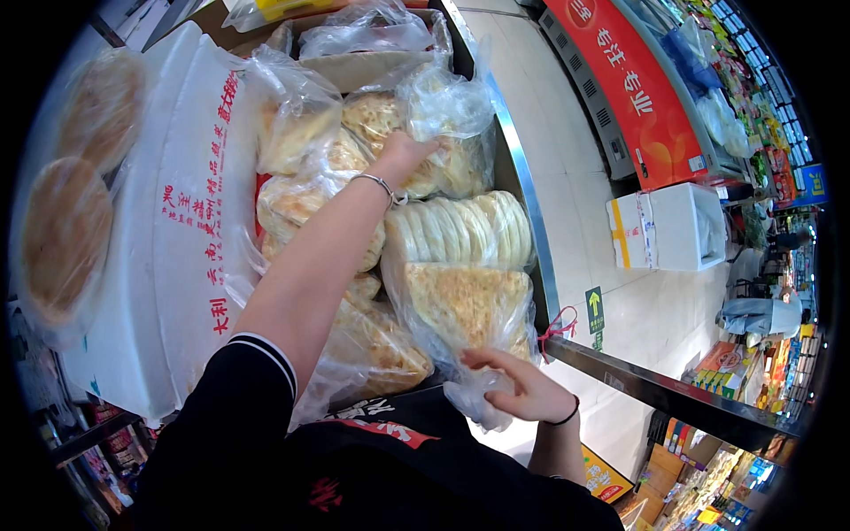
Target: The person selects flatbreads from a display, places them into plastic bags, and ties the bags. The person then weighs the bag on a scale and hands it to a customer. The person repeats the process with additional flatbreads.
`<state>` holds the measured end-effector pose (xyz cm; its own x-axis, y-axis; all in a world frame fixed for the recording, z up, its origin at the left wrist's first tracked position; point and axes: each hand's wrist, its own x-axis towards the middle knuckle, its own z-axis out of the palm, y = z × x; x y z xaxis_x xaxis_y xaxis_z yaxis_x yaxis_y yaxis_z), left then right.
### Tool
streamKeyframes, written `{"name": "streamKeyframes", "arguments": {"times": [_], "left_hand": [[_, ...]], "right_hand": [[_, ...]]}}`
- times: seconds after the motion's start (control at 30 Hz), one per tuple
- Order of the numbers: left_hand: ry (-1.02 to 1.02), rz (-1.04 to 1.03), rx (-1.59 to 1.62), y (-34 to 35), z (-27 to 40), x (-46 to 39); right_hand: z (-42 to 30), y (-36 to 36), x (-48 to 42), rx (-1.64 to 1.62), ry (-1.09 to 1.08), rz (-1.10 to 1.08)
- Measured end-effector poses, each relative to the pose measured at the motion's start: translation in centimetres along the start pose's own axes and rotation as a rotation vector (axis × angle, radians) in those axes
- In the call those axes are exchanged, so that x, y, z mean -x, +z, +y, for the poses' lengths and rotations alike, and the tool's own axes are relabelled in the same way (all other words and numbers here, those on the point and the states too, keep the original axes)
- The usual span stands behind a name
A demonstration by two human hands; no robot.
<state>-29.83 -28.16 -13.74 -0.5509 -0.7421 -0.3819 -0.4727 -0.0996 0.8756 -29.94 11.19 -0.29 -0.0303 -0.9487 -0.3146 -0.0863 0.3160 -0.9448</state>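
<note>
At the far right of the bin, my left hand [406,156] has its fingers closed at a clear plastic bag [445,106] of flatbreads; the fingertips are partly hidden by the film. Nearer to me, my right hand [518,388] is held with thumb and fingers apart over the gathered neck [481,398] of another clear bag. That bag holds a row of round pale flatbreads [458,229] and browned flatbread wedges [465,302]. More bagged flatbreads [378,352] lie to its left, partly under my left forearm.
A white foam box [179,219] with red writing stands left of the bin, with bagged round flatbreads [66,239] at its far side. A metal edge [524,179] bounds the bin at right; a dark rail [671,388] with a pink tie runs outward. Beyond stand a red-fronted display case [631,86] and another foam box [664,226].
</note>
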Motion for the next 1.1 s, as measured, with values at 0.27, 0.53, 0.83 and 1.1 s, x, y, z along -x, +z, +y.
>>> {"name": "streamKeyframes", "arguments": {"times": [0.27, 0.53, 0.83, 1.1], "left_hand": [[0.116, -0.083, 0.766, -0.6, 0.2, 3.3], [0.279, -0.341, 1.179, -12.2, 4.6, 17.3], [-0.115, -0.066, 0.571, -16.8, -9.5, 21.2], [-0.133, 0.149, 0.683, -14.2, -13.0, 22.7]], "right_hand": [[3.9, -1.4, -2.1, -0.126, 0.082, 0.601], [9.2, -2.2, -5.4, 0.556, 0.320, 0.764], [10.5, -3.3, -8.6, 0.158, 0.007, 0.916], [5.7, -2.9, -13.3, 0.848, -0.393, 0.968]]}}
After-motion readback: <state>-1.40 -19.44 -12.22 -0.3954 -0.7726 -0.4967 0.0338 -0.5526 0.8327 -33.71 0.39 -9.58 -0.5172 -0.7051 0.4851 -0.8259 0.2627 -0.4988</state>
